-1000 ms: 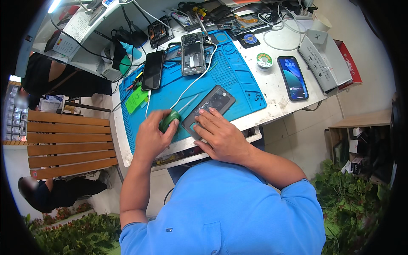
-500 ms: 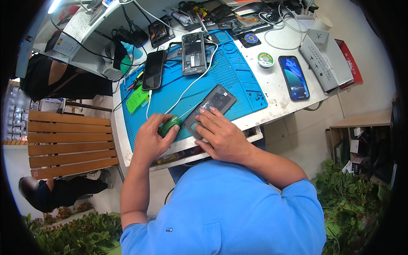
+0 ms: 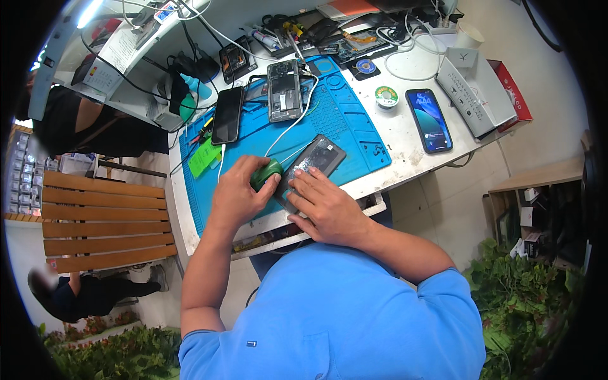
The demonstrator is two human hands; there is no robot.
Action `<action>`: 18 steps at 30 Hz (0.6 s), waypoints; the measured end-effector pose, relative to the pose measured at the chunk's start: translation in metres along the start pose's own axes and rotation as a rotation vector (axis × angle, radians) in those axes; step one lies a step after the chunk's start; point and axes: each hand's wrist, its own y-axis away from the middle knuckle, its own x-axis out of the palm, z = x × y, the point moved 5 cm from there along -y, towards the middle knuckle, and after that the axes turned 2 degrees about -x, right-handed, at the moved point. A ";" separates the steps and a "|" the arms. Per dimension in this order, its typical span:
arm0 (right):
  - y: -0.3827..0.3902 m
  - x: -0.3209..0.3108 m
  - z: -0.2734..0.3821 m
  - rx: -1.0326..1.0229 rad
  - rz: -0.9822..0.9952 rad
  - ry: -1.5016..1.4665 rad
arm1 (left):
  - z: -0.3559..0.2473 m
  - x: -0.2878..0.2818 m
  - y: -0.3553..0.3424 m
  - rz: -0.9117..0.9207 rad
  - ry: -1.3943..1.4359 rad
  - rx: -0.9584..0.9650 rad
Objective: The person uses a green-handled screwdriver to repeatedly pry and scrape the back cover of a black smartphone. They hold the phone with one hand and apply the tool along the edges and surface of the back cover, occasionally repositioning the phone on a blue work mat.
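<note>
My left hand (image 3: pixel 244 193) is closed around a small green squeeze bottle (image 3: pixel 267 172) at the near edge of the blue mat (image 3: pixel 342 130). A thin pale spout or line runs from the bottle over a dark grey phone panel (image 3: pixel 325 155). The panel lies slanted on the mat, with wet-looking shiny specks on its face. My right hand (image 3: pixel 329 206) rests on the panel's near part, fingers stretched across it and thumb by its lower edge. Beyond lie a black phone (image 3: pixel 228 115) and an opened phone body (image 3: pixel 285 92), both on the mat.
A lit phone (image 3: pixel 430 120), a solder spool (image 3: pixel 387 97) and an open white box (image 3: pixel 475 92) stand on the right of the white table. White cables cross the mat beside a green card (image 3: pixel 204 158). Tools and phone parts crowd the back. A slatted bench (image 3: pixel 107 221) stands left.
My left hand has moved slightly up and right, bringing the green bottle closer to the panel. My right hand stays on the panel. The whole view has shifted a little.
</note>
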 end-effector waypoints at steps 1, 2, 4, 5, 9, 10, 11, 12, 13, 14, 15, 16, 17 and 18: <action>0.000 0.001 0.000 0.000 0.001 -0.002 | 0.001 0.001 0.000 -0.005 -0.011 0.012; 0.001 0.002 0.000 0.000 0.003 -0.005 | 0.002 0.002 0.002 -0.010 -0.022 0.024; 0.000 0.001 0.000 0.007 0.006 -0.005 | 0.005 0.002 0.004 -0.015 -0.031 0.054; 0.000 -0.001 0.001 0.011 0.010 -0.004 | 0.006 0.001 0.005 -0.017 -0.028 0.069; 0.000 0.001 0.000 -0.014 -0.014 -0.005 | 0.008 -0.005 0.013 0.002 0.019 0.046; 0.000 0.001 0.000 -0.017 -0.014 -0.003 | 0.008 -0.007 0.016 0.011 0.009 0.047; 0.000 0.001 0.000 -0.020 -0.013 -0.001 | 0.010 -0.009 0.019 0.021 -0.002 0.047; 0.000 0.000 0.000 -0.022 -0.012 0.000 | 0.010 -0.010 0.021 0.031 -0.010 0.047; 0.000 -0.001 0.001 -0.009 -0.002 -0.005 | 0.011 -0.012 0.024 0.028 -0.008 0.047; -0.001 -0.002 0.001 0.003 0.008 -0.011 | 0.011 -0.015 0.027 0.024 -0.006 0.047; -0.001 -0.003 0.001 0.017 0.018 -0.015 | 0.011 -0.016 0.030 0.021 -0.003 0.047; -0.001 -0.003 0.001 0.019 0.015 -0.017 | 0.011 -0.018 0.033 0.040 -0.003 0.015; 0.000 -0.003 0.001 0.021 0.013 -0.018 | 0.009 -0.021 0.036 0.059 -0.003 -0.016; 0.000 -0.003 0.001 0.021 0.010 -0.020 | 0.010 -0.022 0.039 0.076 -0.003 -0.049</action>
